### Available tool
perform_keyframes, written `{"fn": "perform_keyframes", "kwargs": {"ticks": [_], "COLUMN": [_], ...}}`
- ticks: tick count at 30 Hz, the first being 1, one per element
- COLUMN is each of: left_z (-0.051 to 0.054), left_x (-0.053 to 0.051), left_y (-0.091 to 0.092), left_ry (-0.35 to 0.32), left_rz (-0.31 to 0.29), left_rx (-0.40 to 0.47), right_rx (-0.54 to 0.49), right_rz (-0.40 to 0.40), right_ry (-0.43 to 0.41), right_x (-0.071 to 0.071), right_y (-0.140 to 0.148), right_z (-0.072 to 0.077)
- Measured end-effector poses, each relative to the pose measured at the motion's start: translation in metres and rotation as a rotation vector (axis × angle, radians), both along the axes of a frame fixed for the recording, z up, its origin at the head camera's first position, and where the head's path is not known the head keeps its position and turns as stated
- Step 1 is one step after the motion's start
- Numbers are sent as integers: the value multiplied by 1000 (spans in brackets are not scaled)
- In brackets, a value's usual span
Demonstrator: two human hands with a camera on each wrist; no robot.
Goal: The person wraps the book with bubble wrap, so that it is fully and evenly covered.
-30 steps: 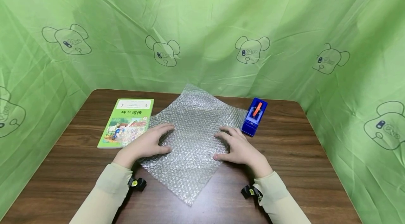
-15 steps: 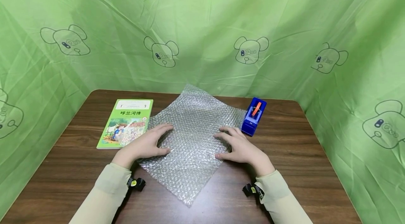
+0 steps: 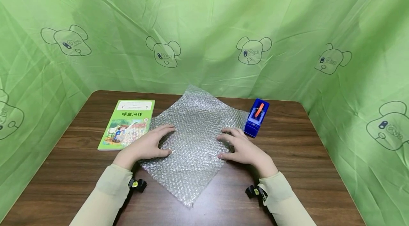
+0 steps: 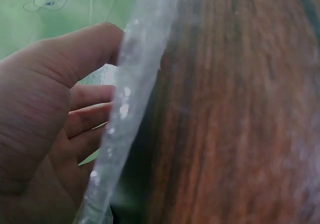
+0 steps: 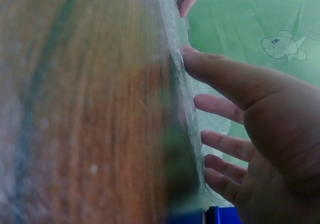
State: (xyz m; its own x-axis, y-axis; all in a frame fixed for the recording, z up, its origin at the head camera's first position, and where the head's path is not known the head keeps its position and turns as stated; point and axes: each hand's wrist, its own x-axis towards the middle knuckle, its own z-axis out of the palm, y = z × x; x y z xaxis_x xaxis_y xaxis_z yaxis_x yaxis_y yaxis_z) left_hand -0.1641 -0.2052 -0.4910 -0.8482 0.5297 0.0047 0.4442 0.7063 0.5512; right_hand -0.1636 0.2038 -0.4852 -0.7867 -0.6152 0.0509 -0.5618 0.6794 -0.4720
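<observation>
A sheet of clear bubble wrap (image 3: 195, 137) lies turned like a diamond in the middle of the table. On its left part rests my left hand (image 3: 147, 146), fingers relaxed and thumb spread. My right hand (image 3: 243, 148) rests on the right part in the same way, facing the left one. In both wrist views the fingertips touch the bubble wrap's surface and grip nothing. A green book (image 3: 129, 121) with an illustrated cover lies left of my left hand, its lower right corner under the wrap. Beyond my right hand is a blue tape dispenser-like device (image 3: 256, 117) with an orange strip.
The brown wooden table (image 3: 303, 176) has its far edge close to a green curtain (image 3: 204, 23) printed with bear heads. Curtain also hangs along the left and right sides. A black camera strap is on each wrist.
Both hands stay almost still on the bubble wrap. The whole view has shifted slightly; the book and the blue device keep their places.
</observation>
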Motion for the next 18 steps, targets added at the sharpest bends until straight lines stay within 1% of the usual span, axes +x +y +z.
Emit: {"fn": "perform_keyframes", "kwargs": {"ticks": [10,15,18], "left_z": [2,2,0], "left_x": [1,0,-1], "left_y": [2,2,1], "left_ry": [21,33,35], "left_rz": [5,4,5], "left_rx": [-12,-15,-13], "right_rx": [-8,-30,-36], "right_rz": [-22,-34,-54], "right_ry": [-16,19,20], "right_x": [-2,-3,-3], "right_y": [1,1,1], "right_z": [0,0,0]}}
